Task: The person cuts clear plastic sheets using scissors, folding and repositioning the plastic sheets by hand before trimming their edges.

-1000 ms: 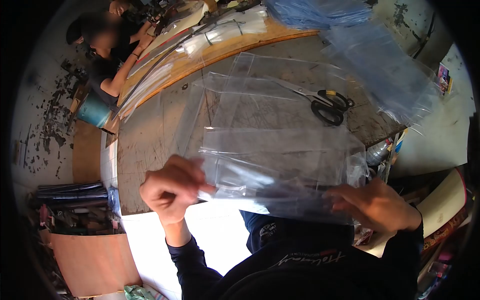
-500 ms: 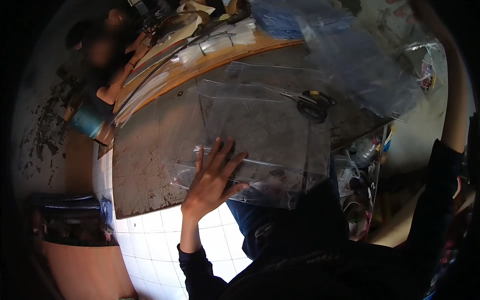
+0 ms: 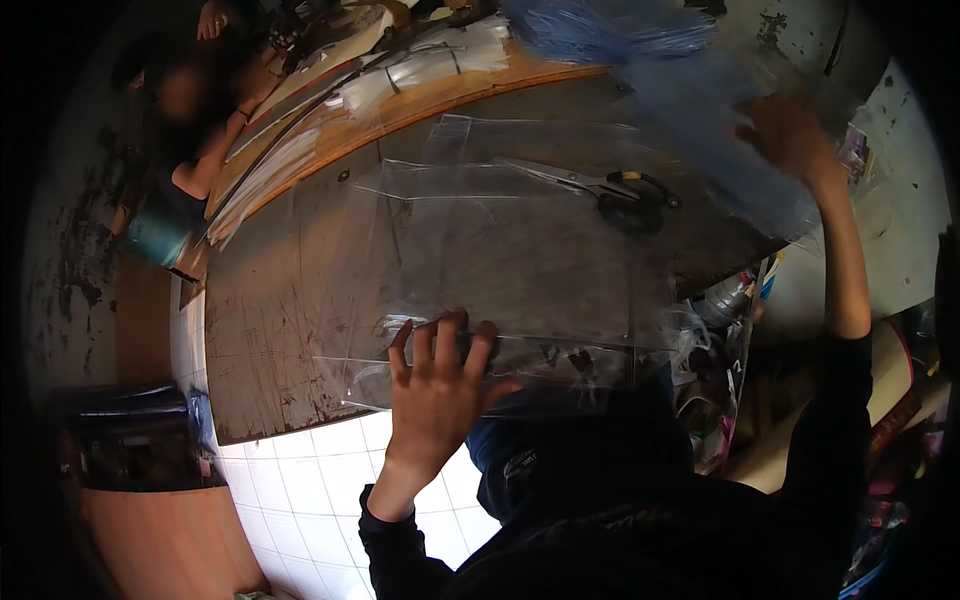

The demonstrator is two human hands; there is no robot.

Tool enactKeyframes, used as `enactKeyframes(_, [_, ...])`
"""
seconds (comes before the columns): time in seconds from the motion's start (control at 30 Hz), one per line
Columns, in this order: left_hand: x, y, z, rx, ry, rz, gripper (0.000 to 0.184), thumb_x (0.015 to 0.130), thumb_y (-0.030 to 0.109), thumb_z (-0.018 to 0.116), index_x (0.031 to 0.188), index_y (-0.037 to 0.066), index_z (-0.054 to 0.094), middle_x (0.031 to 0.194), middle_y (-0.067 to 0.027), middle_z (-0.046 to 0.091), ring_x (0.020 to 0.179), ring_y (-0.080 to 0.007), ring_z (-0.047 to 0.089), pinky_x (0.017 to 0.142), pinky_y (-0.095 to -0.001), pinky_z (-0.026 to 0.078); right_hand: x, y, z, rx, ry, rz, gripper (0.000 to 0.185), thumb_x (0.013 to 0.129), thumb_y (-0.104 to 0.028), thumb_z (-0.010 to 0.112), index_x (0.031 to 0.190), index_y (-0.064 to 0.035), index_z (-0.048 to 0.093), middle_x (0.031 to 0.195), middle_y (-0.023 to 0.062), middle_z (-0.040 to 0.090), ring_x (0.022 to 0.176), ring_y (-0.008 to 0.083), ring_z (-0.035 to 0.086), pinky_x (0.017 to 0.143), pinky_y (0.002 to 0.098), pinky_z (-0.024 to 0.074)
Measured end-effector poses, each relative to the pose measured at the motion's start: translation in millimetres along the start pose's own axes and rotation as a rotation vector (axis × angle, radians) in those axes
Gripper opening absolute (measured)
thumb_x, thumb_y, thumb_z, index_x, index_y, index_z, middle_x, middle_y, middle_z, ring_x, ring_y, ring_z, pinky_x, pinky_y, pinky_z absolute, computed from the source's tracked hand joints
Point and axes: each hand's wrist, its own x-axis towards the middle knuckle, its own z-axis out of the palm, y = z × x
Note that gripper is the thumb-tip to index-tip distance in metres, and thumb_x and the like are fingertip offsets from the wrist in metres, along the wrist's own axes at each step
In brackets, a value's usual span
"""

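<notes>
My left hand [image 3: 435, 385] rests with fingers spread and slightly bent on a clear plastic sheet [image 3: 520, 255], near the sheet's lower edge. The sheet looks like a flat bag or cover with folded or seamed edges, and it overhangs the table toward my lap. Scissors [image 3: 625, 195] with black handles lie at its far right, blades pointing left. My right hand [image 3: 795, 140] is over a pile of bluish clear plastic sheets [image 3: 705, 150] at the far right. Its fingers look apart, somewhat blurred, and I see nothing held in them.
The worn dark table [image 3: 270, 320] lies under the sheet. Beyond it, a wooden board [image 3: 340, 165] carries bundled white strips [image 3: 430, 75]. Another person's arm [image 3: 215, 160] is at the far left. Cluttered bags [image 3: 715, 340] sit right of the table; white floor tiles [image 3: 310, 480] show below.
My right hand has come down from beyond the upper right edge to the bluish plastic pile. My left hand has slid slightly toward me and to the right on the sheet.
</notes>
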Motion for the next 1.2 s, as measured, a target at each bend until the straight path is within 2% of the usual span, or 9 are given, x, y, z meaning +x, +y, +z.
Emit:
enactKeyframes(0.1, [-1, 1, 2, 0.031, 0.02, 0.003, 0.065, 0.065, 0.053, 0.069, 0.113, 0.013, 0.051, 0.113, -0.0086, 0.048, 0.102, -0.0305, 0.048, 0.09, -0.0488, 0.036, -30, -96, -7, 0.315, 0.246, 0.002, 0.04, 0.084, -0.026, 0.06, 0.118, -0.0069, 0.054, 0.124, 0.0139, 0.05, 0.113, 0.0331, 0.05, 0.089, 0.0415, 0.0459])
enactKeyframes(0.17, [1, 2, 0, -0.005, 0.018, -0.028, 0.065, 0.065, 0.055, 0.068, 0.11, 0.011, 0.052, 0.115, -0.0085, 0.048, 0.105, -0.0296, 0.046, 0.09, -0.0479, 0.035, -40, -124, -8, 0.645, 0.137, -0.203, 0.045, 0.085, -0.031, 0.059, 0.122, -0.0078, 0.052, 0.122, 0.0174, 0.05, 0.113, 0.0342, 0.049, 0.092, 0.042, 0.0432])
enactKeyframes(0.4, [-1, 2, 3, -0.06, 0.059, -0.092, 0.07, 0.064, 0.062, 0.065, 0.109, 0.009, 0.055, 0.114, -0.01, 0.049, 0.108, -0.0299, 0.047, 0.09, -0.0474, 0.037, -20, -156, 38, 0.697, 0.231, -0.076, 0.041, 0.084, -0.023, 0.06, 0.122, -0.01, 0.051, 0.122, 0.0186, 0.047, 0.11, 0.0354, 0.05, 0.091, 0.0417, 0.0433])
enactKeyframes(0.57, [2, -2, 9, -0.448, 0.464, -0.69, 0.064, 0.071, 0.053, 0.069, 0.117, 0.01, 0.057, 0.11, -0.0106, 0.047, 0.107, -0.0286, 0.046, 0.089, -0.0481, 0.037, -21, -168, 43, 0.725, 0.239, 0.009, 0.042, 0.084, -0.02, 0.059, 0.124, -0.0112, 0.051, 0.124, 0.0187, 0.046, 0.112, 0.0359, 0.047, 0.093, 0.0415, 0.0392])
enactKeyframes(0.63, [0, -1, 9, -0.28, 0.33, -0.762, 0.062, 0.069, 0.045, 0.073, 0.118, 0.009, 0.057, 0.11, -0.0104, 0.047, 0.107, -0.0287, 0.046, 0.089, -0.0469, 0.037, -23, -168, 41, 0.761, 0.172, 0.089, 0.043, 0.084, -0.019, 0.059, 0.126, -0.0126, 0.05, 0.126, 0.0192, 0.045, 0.113, 0.0359, 0.046, 0.094, 0.0413, 0.0379])
enactKeyframes(0.9, [4, 11, 9, -0.251, 0.315, -0.542, 0.025, 0.062, 0.025, 0.077, 0.086, 0.023, 0.069, 0.122, -0.0022, 0.05, 0.112, -0.0252, 0.046, 0.098, -0.0432, 0.029, -25, -170, 42, 0.723, 0.137, 0.13, 0.041, 0.088, -0.02, 0.055, 0.128, -0.0157, 0.049, 0.129, 0.0172, 0.044, 0.118, 0.0342, 0.043, 0.099, 0.0409, 0.0353])
enactKeyframes(1.07, [6, 11, 13, -0.232, 0.321, -0.458, 0.019, 0.062, 0.02, 0.076, 0.074, 0.023, 0.063, 0.096, 0.0099, 0.06, 0.095, -0.014, 0.055, 0.101, -0.0422, 0.025, -26, -169, 40, 0.649, 0.198, 0.108, 0.037, 0.088, -0.02, 0.055, 0.124, -0.0158, 0.054, 0.124, 0.0175, 0.047, 0.113, 0.0333, 0.048, 0.094, 0.0397, 0.0395])
enactKeyframes(1.17, [9, 13, 9, -0.201, 0.289, -0.434, 0.019, 0.059, 0.008, 0.073, 0.073, 0.014, 0.063, 0.089, 0.0039, 0.06, 0.091, -0.017, 0.057, 0.097, -0.04, 0.033, -26, -164, 40, 0.616, 0.269, 0.114, 0.033, 0.087, -0.018, 0.056, 0.12, -0.0153, 0.058, 0.118, 0.0167, 0.05, 0.105, 0.0315, 0.051, 0.087, 0.0384, 0.0423])
enactKeyframes(1.2, [8, 13, 11, -0.228, 0.307, -0.453, 0.02, 0.064, 0.011, 0.073, 0.076, 0.022, 0.061, 0.088, 0.0091, 0.058, 0.086, -0.0113, 0.054, 0.099, -0.0426, 0.027, -27, -163, 40, 0.607, 0.264, 0.119, 0.033, 0.087, -0.018, 0.056, 0.12, -0.0153, 0.058, 0.118, 0.0167, 0.05, 0.105, 0.0315, 0.051, 0.087, 0.0384, 0.0423])
